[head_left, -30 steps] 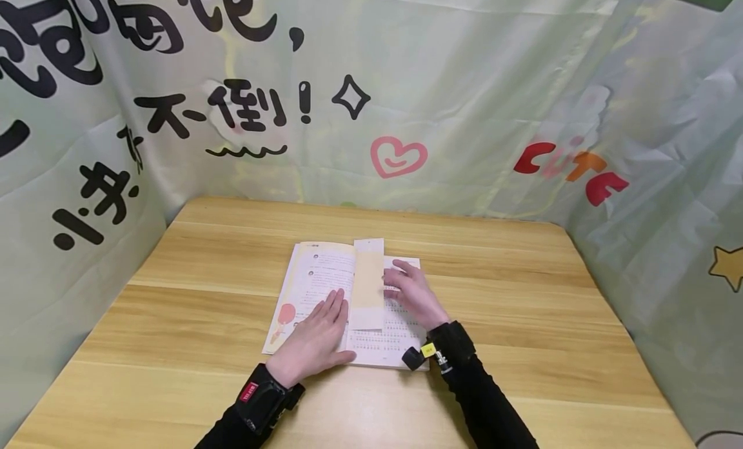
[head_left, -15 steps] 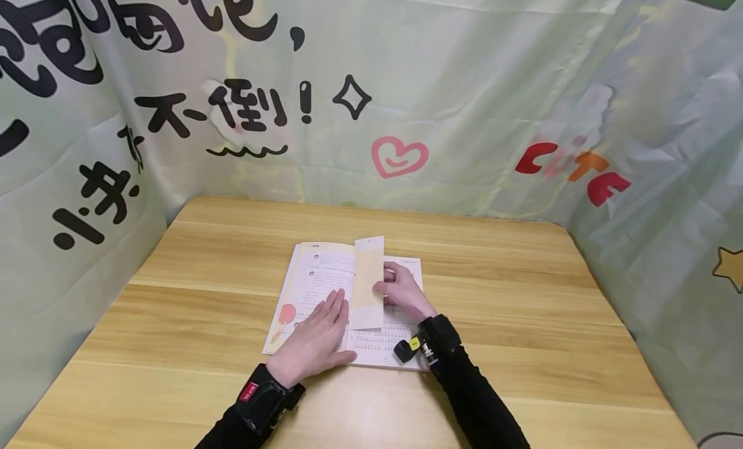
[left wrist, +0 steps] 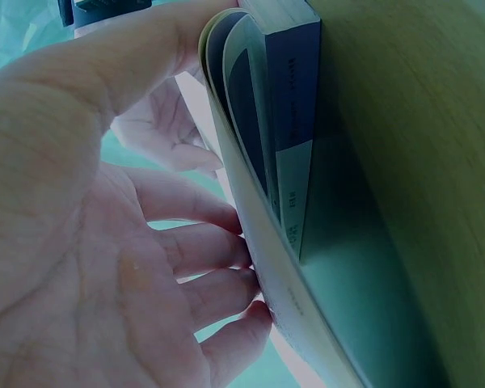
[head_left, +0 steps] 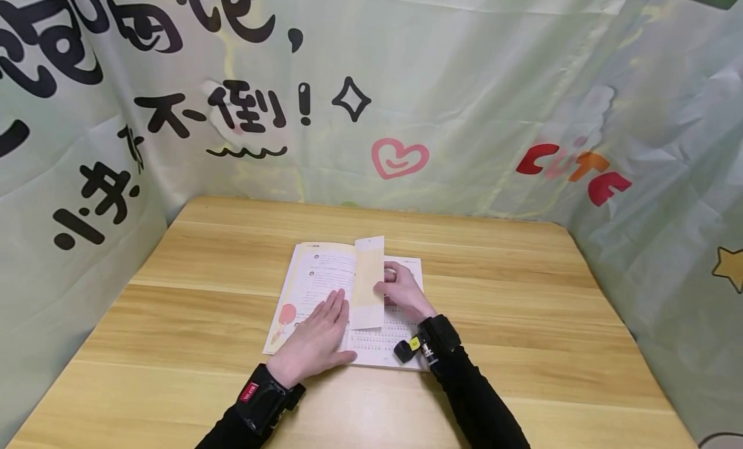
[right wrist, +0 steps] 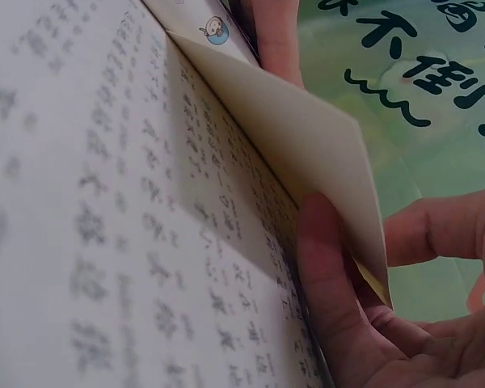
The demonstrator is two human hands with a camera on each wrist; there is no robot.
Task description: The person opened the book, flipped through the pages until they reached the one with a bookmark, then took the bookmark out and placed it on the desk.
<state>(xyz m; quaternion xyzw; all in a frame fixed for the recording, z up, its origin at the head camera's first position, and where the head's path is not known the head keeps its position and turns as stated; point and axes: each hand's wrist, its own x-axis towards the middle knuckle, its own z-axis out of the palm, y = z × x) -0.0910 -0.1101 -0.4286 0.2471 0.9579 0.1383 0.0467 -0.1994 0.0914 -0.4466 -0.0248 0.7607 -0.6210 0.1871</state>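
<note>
An open book (head_left: 325,262) lies on the table, its left page printed with text and a pink balloon-like picture. Flat on that left page rests my left hand (head_left: 313,339), fingers straight. Along the middle fold, partly over the right page, stands a narrow cream-and-white bookmark (head_left: 367,281). My right hand (head_left: 405,293) pinches its right edge. In the right wrist view the bookmark (right wrist: 307,145) passes between thumb and fingers, tilted up from the printed page (right wrist: 145,194). The left wrist view shows the book's spine (left wrist: 295,97) beside my left hand (left wrist: 121,267).
The wooden table (head_left: 522,307) extends on all sides of the book. A pale printed cloth (head_left: 476,100) hangs behind the table and along both sides. Each wrist carries a black strapped-on device (head_left: 264,397).
My right hand has moved a little left and its thumb and fingers have taken hold of the bookmark's edge, which lifted slightly. The left hand has stayed in place.
</note>
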